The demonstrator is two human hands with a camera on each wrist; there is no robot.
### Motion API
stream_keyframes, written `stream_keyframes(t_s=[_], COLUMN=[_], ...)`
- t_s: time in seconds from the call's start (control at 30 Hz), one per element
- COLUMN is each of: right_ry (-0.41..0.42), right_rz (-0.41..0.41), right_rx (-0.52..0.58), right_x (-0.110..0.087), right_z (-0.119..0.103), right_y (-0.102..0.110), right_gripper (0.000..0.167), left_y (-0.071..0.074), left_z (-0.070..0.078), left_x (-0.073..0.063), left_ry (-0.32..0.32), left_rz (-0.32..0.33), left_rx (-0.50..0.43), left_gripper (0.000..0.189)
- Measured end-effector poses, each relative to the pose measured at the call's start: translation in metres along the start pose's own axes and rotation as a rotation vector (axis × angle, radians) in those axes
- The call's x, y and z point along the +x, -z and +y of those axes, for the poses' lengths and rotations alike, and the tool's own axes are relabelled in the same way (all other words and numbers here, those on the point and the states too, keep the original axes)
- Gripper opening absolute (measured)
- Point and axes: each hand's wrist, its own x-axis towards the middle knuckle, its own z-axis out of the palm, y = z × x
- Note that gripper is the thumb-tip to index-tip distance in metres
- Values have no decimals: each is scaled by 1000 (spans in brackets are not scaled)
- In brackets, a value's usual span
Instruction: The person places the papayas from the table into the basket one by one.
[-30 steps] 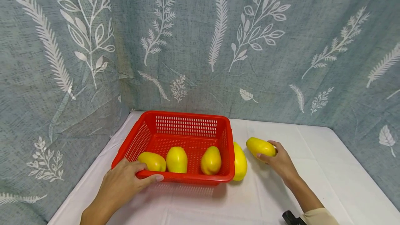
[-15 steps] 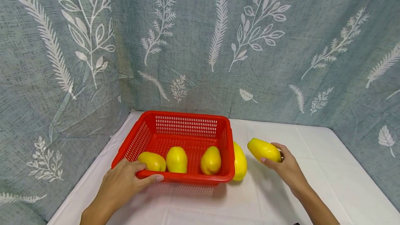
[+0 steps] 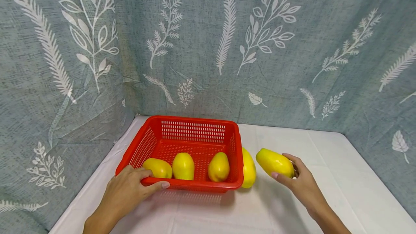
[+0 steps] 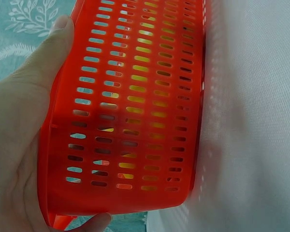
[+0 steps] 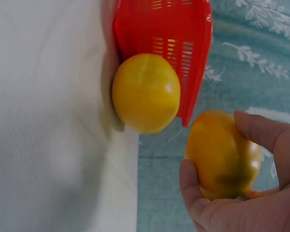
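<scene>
My left hand (image 3: pixel 128 189) grips the near left corner of a red plastic basket (image 3: pixel 203 185), thumb along the outside of the rim and fingers over the inside. Three yellow mangoes lie in the basket: one mango (image 3: pixel 162 169) by the left fingers, one in the middle (image 3: pixel 183 166) and one at the right (image 3: pixel 219 167). Off to the basket's right, my right hand (image 3: pixel 302 180) holds another mango (image 3: pixel 273 161) above the table between thumb and fingers. Seen from the right wrist, this mango (image 5: pixel 220 154) has a darker patch near the fingers.
Another mango (image 3: pixel 249 169) rests on the white tablecloth (image 3: pixel 338 183) against the basket's right outer wall, partly hidden by it. Behind and at both sides hangs a blue-green curtain (image 3: pixel 201 46) with white leaf prints.
My right hand has lifted the mango off the cloth and drawn it slightly toward me. The left hand and the basket have stayed in place.
</scene>
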Motion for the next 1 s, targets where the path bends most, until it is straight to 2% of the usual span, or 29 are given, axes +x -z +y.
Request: stream_keyframes(t_s=[0.33,0.73,1.0], right_ry=[2,68,91], right_rz=[-1,-11,-43], right_rx=[16,76,123], right_x=[-5,-12,-15], right_z=[-8,-24,-38], right_y=[-3,-11,-18], right_gripper=[92,82,82], left_y=[0,2,2], left_z=[0,1,3], left_x=[-1,-2,-2], left_ry=[3,8,1], left_rz=[-3,-2,7], left_rx=[0,-2,0], left_gripper=[76,77,74])
